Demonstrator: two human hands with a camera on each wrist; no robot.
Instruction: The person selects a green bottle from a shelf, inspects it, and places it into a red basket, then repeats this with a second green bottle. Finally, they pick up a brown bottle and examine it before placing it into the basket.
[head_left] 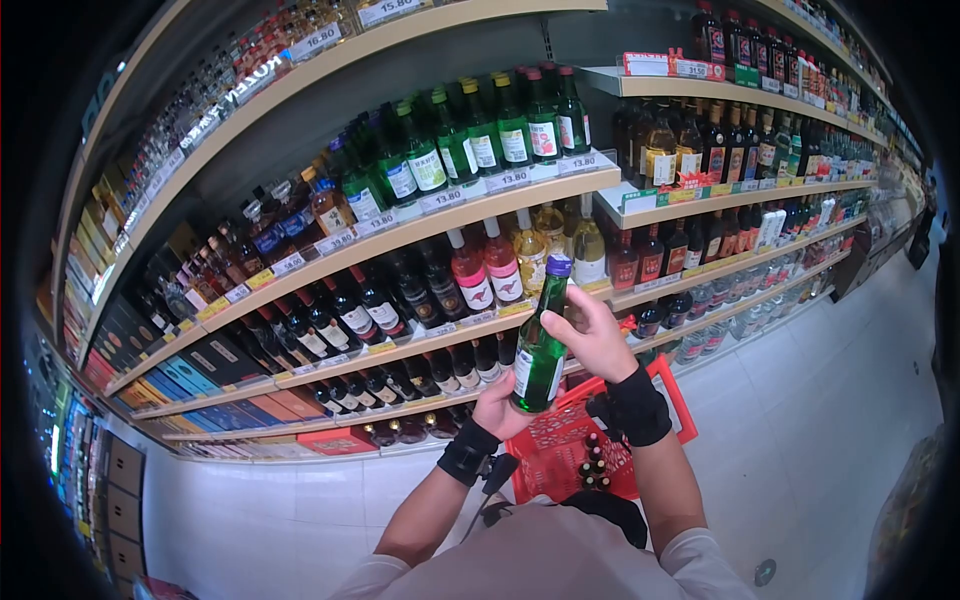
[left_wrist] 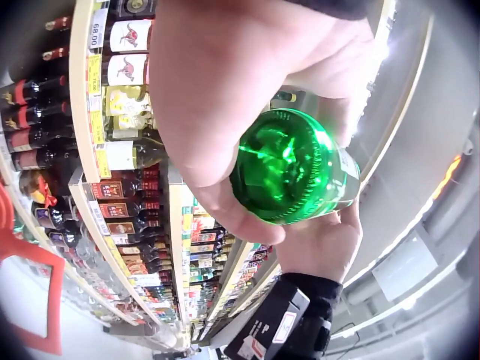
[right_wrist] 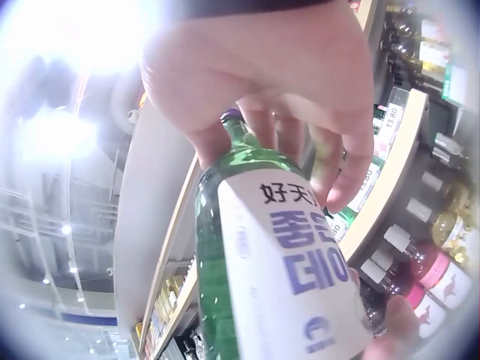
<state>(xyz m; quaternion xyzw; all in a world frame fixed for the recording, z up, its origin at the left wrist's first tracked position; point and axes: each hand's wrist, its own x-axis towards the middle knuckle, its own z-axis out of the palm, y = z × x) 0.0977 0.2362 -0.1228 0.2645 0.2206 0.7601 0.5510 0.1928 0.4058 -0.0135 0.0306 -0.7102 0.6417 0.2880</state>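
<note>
A green glass soju bottle (head_left: pixel 541 345) with a purple cap is held tilted in front of the body. My left hand (head_left: pixel 497 408) grips it low down, with the thumb along its side. Higher up, my right hand (head_left: pixel 598 335) holds the shoulder and neck between thumb and fingers. The ribbed base of the soju bottle (left_wrist: pixel 281 169) faces the left wrist camera. In the right wrist view its white label (right_wrist: pixel 289 259) shows large purple Korean letters.
Shelves of bottles curve across the front, with a row of green bottles (head_left: pixel 430 165) above price tags. Pink-labelled bottles (head_left: pixel 503 270) stand one shelf lower. Below my hands is a red shopping basket (head_left: pixel 680 400) with several dark-necked bottles (head_left: pixel 594 468) inside. White floor tiles (head_left: pixel 770 420) lie to the right.
</note>
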